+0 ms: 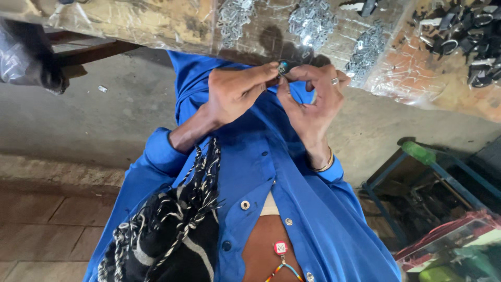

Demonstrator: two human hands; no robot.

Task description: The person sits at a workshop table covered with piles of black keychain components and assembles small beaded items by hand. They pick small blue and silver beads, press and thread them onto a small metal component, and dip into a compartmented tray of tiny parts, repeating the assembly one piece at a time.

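Seen from above, looking down over a blue button shirt [292, 198] toward the edge of a workbench [428, 78] wrapped in clear plastic sheet. Left hand [237, 91] raised just below the bench edge, thumb and forefinger pressed together on a small dark metal part [282, 67], remaining fingers curled loosely underneath. Right hand [313, 99] directly beside the left, fingertips meeting the same small part from the other side, thumb and forefinger pinching it, middle and ring fingers arched and slightly spread, a silver ring [335, 81] on one finger and a thin gold bangle [324, 166] at the wrist. Small part held between both hands, right against the bench edge, too small to tell its exact shape; a hint of blue-green on it. On the bench, beyond the hands, three heaps of small silvery metal pieces [312, 21] lying under or on the plastic, and farther toward the right end of the bench a pile of dark metal rings and clips [469, 36]. Below the bench, left of the hands, bare concrete floor [104, 115] with a tiny scrap on it. Nearer than the bench, over the shirt front, a black-and-white fringed scarf [167, 230] and a small red pendant [281, 247] on a beaded cord. Right of the shirt, below the bench, a blue metal frame [417, 177] with a green-handled tool [417, 152] resting on it
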